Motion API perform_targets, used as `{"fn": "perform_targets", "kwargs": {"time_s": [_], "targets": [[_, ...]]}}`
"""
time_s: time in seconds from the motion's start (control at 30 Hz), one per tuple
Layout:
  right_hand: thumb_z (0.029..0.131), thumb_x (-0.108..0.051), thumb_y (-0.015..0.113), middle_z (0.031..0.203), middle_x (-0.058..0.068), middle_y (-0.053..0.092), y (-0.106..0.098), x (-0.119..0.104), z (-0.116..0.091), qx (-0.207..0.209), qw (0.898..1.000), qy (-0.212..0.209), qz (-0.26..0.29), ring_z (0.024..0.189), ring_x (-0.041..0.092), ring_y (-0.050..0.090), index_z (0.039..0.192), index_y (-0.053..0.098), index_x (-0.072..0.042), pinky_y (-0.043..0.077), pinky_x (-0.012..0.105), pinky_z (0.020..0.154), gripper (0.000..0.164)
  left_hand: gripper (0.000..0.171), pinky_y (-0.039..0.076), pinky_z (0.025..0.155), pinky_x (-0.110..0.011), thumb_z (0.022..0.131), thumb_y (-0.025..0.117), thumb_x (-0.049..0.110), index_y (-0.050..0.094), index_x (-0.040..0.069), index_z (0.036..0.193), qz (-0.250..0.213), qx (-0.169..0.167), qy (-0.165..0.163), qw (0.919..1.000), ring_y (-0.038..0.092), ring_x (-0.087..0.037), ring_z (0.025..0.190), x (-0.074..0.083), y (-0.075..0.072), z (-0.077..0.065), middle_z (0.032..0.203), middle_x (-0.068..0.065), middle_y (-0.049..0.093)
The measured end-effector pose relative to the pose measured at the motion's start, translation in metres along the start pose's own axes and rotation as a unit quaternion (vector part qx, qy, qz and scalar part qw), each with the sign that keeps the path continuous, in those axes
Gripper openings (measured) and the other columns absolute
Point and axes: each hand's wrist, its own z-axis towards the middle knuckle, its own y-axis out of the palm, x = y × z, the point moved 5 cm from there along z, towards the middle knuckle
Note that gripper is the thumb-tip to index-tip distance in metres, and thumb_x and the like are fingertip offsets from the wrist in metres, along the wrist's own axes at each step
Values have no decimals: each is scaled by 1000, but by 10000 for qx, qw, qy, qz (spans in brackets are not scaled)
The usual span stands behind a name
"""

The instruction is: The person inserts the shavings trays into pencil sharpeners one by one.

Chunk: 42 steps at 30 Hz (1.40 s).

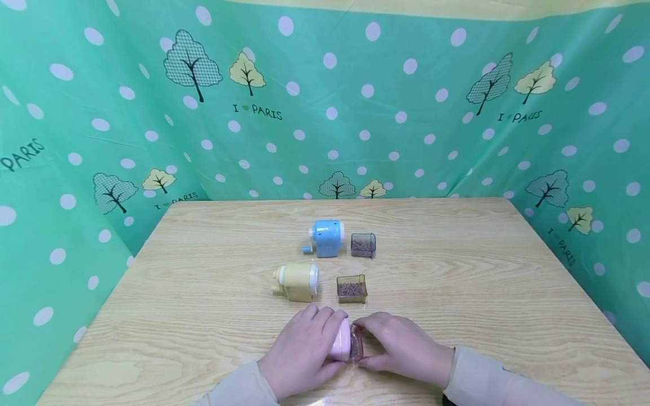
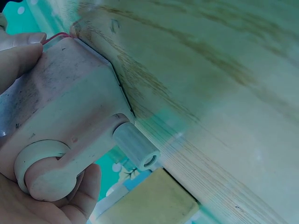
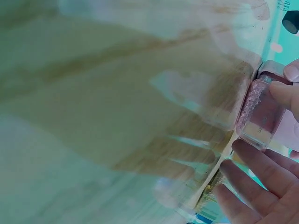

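Green dotted cloth (image 1: 406, 141) walls the desk (image 1: 457, 270). At six o'clock, the left grip (image 1: 306, 349) curls round a pink sharpener (image 1: 342, 341); the right grip (image 1: 403, 347) pinches its clear drawer (image 1: 358, 344). The step looks like drawing this out, calling for a straight pull towards three o'clock, where the edge is well apart; a yellow drawer (image 1: 350, 299) sits near at twelve.

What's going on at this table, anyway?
A person's left hand grips a pink crank sharpener, and their right hand pinches its see-through drawer, which sticks partly out; whether it's going in or out, I can't tell. Farther back stand a yellow sharpener and a blue sharpener. A brownish tray and a greyish tray sit apart beside them, each holding what look like shavings.
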Motion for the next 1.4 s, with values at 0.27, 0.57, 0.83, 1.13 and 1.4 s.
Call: {"fn": "perform_targets", "kwargs": {"time_s": [0.27, 0.57, 0.83, 1.13, 1.4], "targets": [[79, -42, 77, 110, 7, 73, 1, -1, 2, -33, 10000, 16, 49, 99, 19, 68, 121, 68, -2, 58, 38, 86, 59, 70, 50, 72, -31, 72, 79, 48, 61, 3, 122, -35, -10, 15, 10000, 51, -16, 84, 0, 1, 0, 103, -4, 65], [79, -41, 77, 113, 10, 73, 0, -3, 6, -71, 9999, -25, 124, 101, 22, 69, 122, 68, 0, 57, 40, 89, 60, 71, 50, 73, -31, 72, 79, 48, 61, 3, 123, -37, 7, 20, 10000, 51, -16, 85, -1, 1, 0, 103, -4, 65], [78, -39, 78, 114, 11, 73, 3, -4, 8, -107, 9998, -21, 157, 102, 23, 69, 121, 68, 1, 57, 39, 89, 59, 71, 50, 74, -31, 71, 79, 48, 61, 3, 123, -29, -41, -1, 10000, 51, -16, 85, -1, 2, -1, 104, -4, 65], [78, -36, 79, 113, 11, 74, 3, -5, 9, -96, 9997, -27, 245, 102, 23, 69, 120, 68, 2, 57, 38, 89, 58, 72, 50, 74, -32, 70, 80, 47, 61, 3, 123, -17, -33, 8, 10000, 50, -17, 85, -1, 1, 0, 104, -4, 65], [77, -36, 80, 113, 12, 74, 3, -6, 11, -136, 9994, -9, 326, 102, 23, 69, 120, 68, 2, 57, 38, 90, 59, 71, 50, 73, -32, 69, 80, 46, 61, 3, 123, -33, 40, 26, 10000, 50, -17, 84, -1, 1, 0, 103, -4, 65]]}}
